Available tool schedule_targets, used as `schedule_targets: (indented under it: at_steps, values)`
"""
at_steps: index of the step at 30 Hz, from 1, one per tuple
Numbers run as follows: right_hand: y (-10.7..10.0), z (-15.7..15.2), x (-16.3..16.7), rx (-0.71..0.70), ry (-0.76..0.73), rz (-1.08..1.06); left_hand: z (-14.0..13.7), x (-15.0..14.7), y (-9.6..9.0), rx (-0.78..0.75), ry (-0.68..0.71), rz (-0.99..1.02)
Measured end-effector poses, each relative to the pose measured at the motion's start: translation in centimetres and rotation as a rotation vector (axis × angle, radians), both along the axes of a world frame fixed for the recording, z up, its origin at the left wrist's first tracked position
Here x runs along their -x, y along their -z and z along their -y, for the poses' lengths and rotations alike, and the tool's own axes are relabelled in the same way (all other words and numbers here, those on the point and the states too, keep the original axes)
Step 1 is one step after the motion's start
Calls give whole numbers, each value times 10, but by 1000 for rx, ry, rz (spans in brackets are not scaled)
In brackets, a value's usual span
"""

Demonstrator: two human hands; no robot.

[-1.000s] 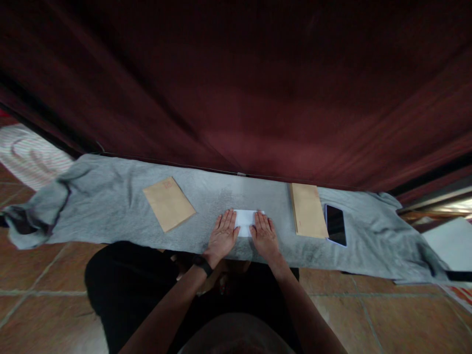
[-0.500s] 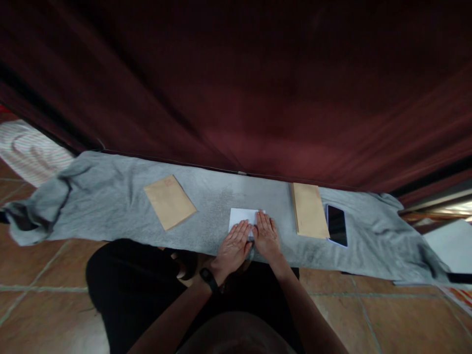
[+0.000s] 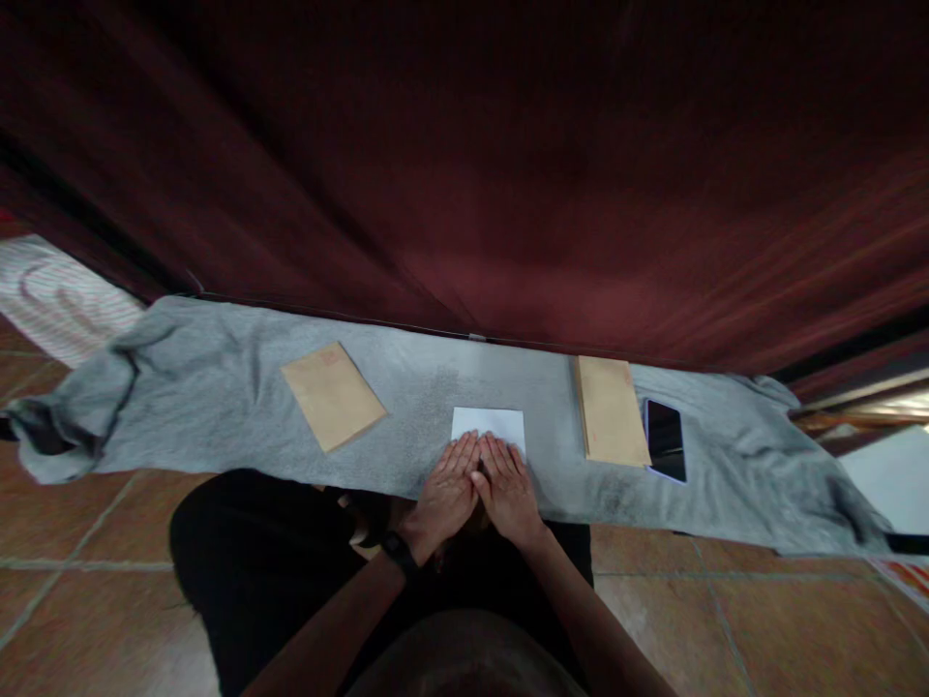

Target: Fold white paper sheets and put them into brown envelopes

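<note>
Midway along the grey cloth point(image 3: 421, 378), at its near side, it's the white paper point(image 3: 488, 420) that gets both hands now: left hand point(image 3: 448, 494) and right hand point(image 3: 512, 496) laid flat, palms down, fingers stretched forward, their tips side by side over the near part of the sheet. And look at the shift! A second ago they sat apart, one at each end; the left came across first, then the right slid in and nearer, and now they meet at the middle. So the far strip shows bare from left corner to right, and the pressing, I'd judge, falls on the near half rather than the ends. No pinch to be seen; whether anything lies under the palms, I cannot tell. The sheet sits square to the person, its far edge facing the dark red curtain point(image 3: 479, 213); its long axis looks to run left to right, though the near edge is covered, and nothing marks one end as its front. Out left, one brown envelope point(image 3: 334, 397) lies askew; over right, a brown stack point(image 3: 614, 411), its near right corner against the phone point(image 3: 666, 440)
</note>
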State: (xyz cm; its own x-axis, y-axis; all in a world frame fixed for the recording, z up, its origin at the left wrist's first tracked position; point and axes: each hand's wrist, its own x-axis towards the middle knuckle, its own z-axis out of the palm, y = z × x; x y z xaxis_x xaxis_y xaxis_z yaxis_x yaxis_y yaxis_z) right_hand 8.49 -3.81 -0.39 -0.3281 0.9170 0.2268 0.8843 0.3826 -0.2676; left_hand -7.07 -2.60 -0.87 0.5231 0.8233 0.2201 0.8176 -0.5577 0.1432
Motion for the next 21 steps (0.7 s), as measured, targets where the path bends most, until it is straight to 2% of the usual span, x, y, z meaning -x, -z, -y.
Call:
schedule_targets:
  at_steps: [9, 15, 21]
  values:
    - [10, 6, -33, -77, 64, 92, 6, 19, -2, -10, -74, 18]
    - [10, 9, -50, -65, 108, 87, 7, 33, -6, -2, -97, 4]
    - [1, 0, -49, -26, 101, 5, 1, 20, -12, -15, -93, 25]
